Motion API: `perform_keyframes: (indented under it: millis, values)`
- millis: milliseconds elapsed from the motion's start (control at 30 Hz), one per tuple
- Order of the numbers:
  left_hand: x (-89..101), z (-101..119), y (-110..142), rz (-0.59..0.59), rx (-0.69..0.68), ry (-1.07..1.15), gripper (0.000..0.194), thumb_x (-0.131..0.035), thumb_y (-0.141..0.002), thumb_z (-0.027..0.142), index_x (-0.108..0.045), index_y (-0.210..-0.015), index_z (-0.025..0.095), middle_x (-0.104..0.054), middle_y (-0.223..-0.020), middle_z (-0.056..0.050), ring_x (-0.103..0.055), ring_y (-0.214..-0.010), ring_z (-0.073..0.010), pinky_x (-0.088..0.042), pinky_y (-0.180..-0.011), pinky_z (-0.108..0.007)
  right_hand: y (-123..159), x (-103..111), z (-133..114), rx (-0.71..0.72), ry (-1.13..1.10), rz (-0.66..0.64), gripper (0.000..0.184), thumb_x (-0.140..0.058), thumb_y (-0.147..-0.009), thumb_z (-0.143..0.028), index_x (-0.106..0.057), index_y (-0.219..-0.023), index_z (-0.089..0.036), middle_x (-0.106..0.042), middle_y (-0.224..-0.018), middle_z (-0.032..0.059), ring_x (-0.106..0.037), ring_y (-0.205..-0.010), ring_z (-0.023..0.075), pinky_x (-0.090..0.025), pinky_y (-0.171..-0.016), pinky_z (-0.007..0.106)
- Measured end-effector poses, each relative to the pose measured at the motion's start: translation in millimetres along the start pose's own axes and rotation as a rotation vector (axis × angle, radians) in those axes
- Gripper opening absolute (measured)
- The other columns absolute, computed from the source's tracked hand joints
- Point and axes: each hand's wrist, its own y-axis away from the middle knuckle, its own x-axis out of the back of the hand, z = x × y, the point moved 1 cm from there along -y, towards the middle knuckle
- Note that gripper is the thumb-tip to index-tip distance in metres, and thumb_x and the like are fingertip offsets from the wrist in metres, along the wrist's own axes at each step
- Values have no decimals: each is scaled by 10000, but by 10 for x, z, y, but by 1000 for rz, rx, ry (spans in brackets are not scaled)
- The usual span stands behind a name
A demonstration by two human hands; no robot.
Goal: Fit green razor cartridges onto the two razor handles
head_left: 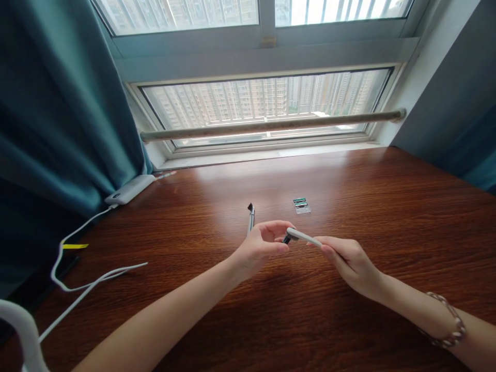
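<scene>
A razor with a pale handle is held up above the table between my two hands. My right hand pinches the end of its handle between thumb and fingers. My left hand has its thumb and fingers closed around the dark razor head at the other end; part of that head is hidden by the fingers. Behind my left hand a second razor lies on the table, its lower end covered by the hand. Farther back lies a small clear tray of razor cartridges.
The brown wooden table reaches to a window with a rail across it. At the left are a white power bank, a white cable and a blue curtain. A white curved tube stands at the near left.
</scene>
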Motion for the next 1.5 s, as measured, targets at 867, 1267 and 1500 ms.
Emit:
perform_keyframes:
  millis: [867,1267,1500]
  values:
    - [7,-81,-31,94,-49,-18,353,-729,-582,89,-606,-906,159,-659,-942,-62,-576,-948,-198,-404,-881,-350,5,6,96,-6,257,155,168,-418,-877,-220,-570,-927,-167,-608,-783,52,-558,-677,142,-411,-628,242]
    - [55,-17,-56,143,-64,-174,265,-721,-610,149,-596,-843,133,-667,-886,-62,-637,-833,-211,-473,-795,-363,-18,20,141,8,313,89,204,-423,-871,-254,-600,-922,-166,-626,-755,47,-580,-651,138,-432,-612,227]
    - [126,-68,-80,212,85,-15,220,-694,-656,169,-661,-858,88,-683,-931,-113,-615,-892,-163,-413,-901,-286,-40,34,165,-51,225,179,206,-443,-860,-270,-614,-846,-156,-648,-745,49,-592,-642,146,-440,-586,225]
